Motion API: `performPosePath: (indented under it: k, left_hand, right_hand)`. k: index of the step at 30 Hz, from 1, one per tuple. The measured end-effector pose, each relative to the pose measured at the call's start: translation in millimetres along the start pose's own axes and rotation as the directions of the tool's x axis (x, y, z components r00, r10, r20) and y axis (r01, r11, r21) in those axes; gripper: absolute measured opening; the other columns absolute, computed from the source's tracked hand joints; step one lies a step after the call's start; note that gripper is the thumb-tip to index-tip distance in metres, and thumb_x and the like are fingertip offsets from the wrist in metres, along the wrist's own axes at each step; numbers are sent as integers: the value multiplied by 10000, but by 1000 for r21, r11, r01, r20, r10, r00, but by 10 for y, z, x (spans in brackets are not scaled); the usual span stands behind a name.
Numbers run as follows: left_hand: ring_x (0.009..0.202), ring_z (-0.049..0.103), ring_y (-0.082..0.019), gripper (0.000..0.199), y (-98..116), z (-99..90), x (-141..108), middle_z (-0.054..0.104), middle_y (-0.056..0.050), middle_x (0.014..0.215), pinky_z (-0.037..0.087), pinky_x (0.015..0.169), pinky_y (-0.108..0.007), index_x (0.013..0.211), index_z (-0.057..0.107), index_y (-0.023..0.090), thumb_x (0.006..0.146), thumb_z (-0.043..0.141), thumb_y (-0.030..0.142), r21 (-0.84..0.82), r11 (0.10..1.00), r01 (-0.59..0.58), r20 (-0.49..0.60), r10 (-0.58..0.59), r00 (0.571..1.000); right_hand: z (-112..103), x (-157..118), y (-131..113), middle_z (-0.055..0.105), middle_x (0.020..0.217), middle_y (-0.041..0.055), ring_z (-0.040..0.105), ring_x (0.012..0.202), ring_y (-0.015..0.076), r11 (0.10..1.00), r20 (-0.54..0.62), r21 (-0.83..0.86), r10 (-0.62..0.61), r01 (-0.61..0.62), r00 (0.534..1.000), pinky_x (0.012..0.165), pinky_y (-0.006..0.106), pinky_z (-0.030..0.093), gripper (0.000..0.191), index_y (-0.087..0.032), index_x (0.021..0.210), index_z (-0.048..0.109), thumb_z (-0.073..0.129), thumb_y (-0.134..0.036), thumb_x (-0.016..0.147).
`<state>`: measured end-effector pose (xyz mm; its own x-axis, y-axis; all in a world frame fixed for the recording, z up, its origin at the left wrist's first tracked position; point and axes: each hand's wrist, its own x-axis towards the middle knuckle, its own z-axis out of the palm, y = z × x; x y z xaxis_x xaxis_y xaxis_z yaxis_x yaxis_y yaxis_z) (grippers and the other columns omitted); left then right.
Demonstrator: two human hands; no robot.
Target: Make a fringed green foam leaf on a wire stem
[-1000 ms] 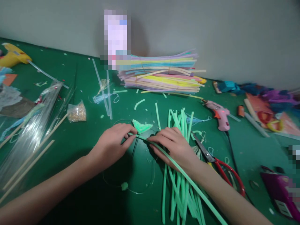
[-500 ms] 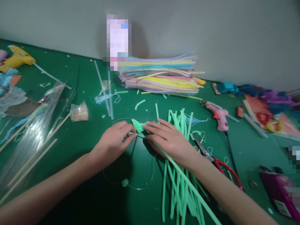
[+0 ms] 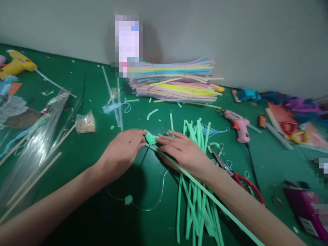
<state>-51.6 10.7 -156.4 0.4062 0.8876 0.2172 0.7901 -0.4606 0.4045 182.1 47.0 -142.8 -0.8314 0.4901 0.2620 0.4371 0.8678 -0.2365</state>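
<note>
Between my two hands is a small bright-green folded piece (image 3: 151, 138), apparently made of bent pipe cleaner. My left hand (image 3: 121, 150) pinches its left side with thumb and fingers together. The fingertips of my right hand (image 3: 183, 152) press on its right side. From the piece a long green pipe cleaner (image 3: 217, 202) runs under my right palm and down to the lower right. Below hangs a thin clear cord loop (image 3: 147, 209) with a small green knob (image 3: 128, 200) on it; a thin dark stick (image 3: 145, 156) points down from the piece.
Loose green pipe cleaners (image 3: 193, 218) lie by my right arm, beside red-handled scissors (image 3: 228, 171). A pink glue gun (image 3: 239, 126) is farther right. Pastel pipe-cleaner bundles (image 3: 176, 83) lie against the wall. Leftward are a bead bag (image 3: 85, 123), clear plastic sleeves (image 3: 38, 140) and a yellow glue gun (image 3: 20, 65).
My left fingers have shifted up onto the folded piece's left edge. The long pipe cleaner's free end has swung farther right, and the cord loop with its knob has moved slightly left.
</note>
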Motion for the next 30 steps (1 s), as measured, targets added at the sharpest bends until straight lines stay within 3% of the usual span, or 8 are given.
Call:
performPosePath:
  k: [8,14,18,23,30]
  left_hand:
    - [1130,626,-292,137,15,0,14,695,-139,1194,484,947,-472,993,581,154,992,452,200,-36,999,32,-15,-33,999]
    - [1057,637,-256,110,16,-61,98,704,-97,1140,502,915,-426,944,586,179,972,507,251,-145,980,137,2,-139,990]
    - [1026,638,-244,99,5,-69,128,713,-90,1083,506,890,-401,947,594,173,967,518,235,-152,981,117,-27,-122,992]
    - [1174,569,-248,84,-32,-76,140,644,-129,1212,442,1002,-405,915,597,164,954,536,206,-101,993,58,-126,-71,989]
    - [1063,641,-255,78,-54,-101,168,704,-77,1165,462,922,-403,932,594,190,948,551,253,-155,966,208,-62,-219,974]
  right_hand:
    - [-15,22,-19,717,1203,111,669,1142,223,1000,-4,-6,4,-4,1000,1078,474,445,170,-170,941,678,514,-201,970]
    - [-36,86,-26,743,1141,109,693,1085,220,1000,-3,-9,-2,2,1000,1049,454,460,167,-166,939,674,509,-181,963]
    - [-13,90,-10,762,1085,89,705,1045,199,1000,-29,-25,-7,6,1000,1029,425,464,173,-161,950,670,503,-200,976]
    - [20,86,-11,758,1105,81,699,1059,194,997,-44,-69,-19,16,999,1021,410,457,204,-158,930,675,491,-219,993]
    - [36,102,-36,755,1112,93,700,1071,221,994,-63,-103,-41,34,997,987,420,481,203,-138,948,695,504,-196,985]
